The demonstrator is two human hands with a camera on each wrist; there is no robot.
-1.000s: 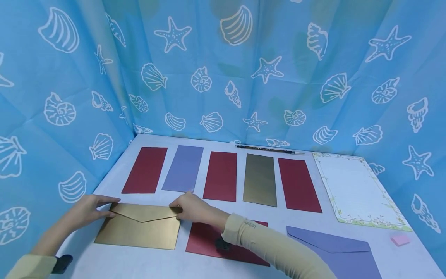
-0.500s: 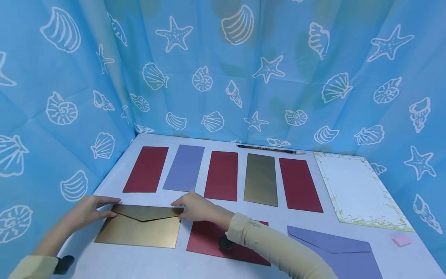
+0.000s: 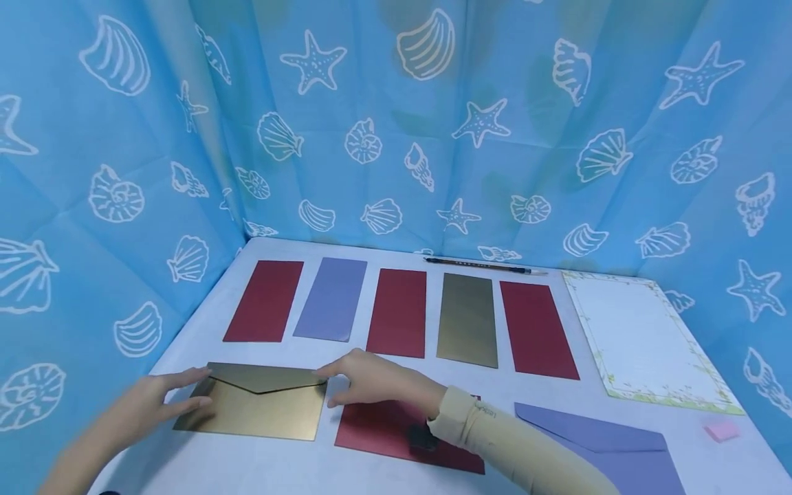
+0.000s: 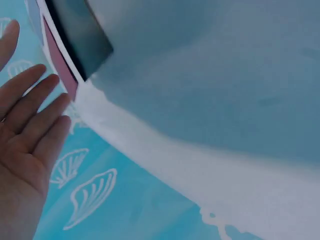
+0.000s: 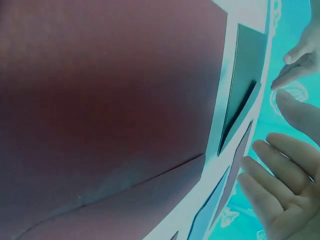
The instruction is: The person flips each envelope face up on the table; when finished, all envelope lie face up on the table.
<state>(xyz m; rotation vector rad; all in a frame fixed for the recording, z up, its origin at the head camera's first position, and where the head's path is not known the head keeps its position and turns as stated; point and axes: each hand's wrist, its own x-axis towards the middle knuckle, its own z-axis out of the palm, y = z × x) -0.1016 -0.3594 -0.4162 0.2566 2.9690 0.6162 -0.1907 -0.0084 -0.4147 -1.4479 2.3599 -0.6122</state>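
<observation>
A gold envelope lies on the white table at the front left, its pointed flap folded down toward me and raised slightly along its edge. My left hand is at its left end, fingers extended and spread from the thumb; the left wrist view shows the same straight fingers with nothing in them. My right hand is at the envelope's right end, index fingertip by the flap's corner, thumb lower down. The right wrist view shows its fingers straight, holding nothing.
Beneath my right forearm lies a red envelope, with a purple envelope further right. Red, purple and gold envelopes form a back row, including a gold one. A brush, bordered paper and a pink block are also there.
My right hand has let go of the flap's right corner and moved slightly right, its fingers straightening. My left hand has shifted down a little along the envelope's left end. The envelope stays in place.
</observation>
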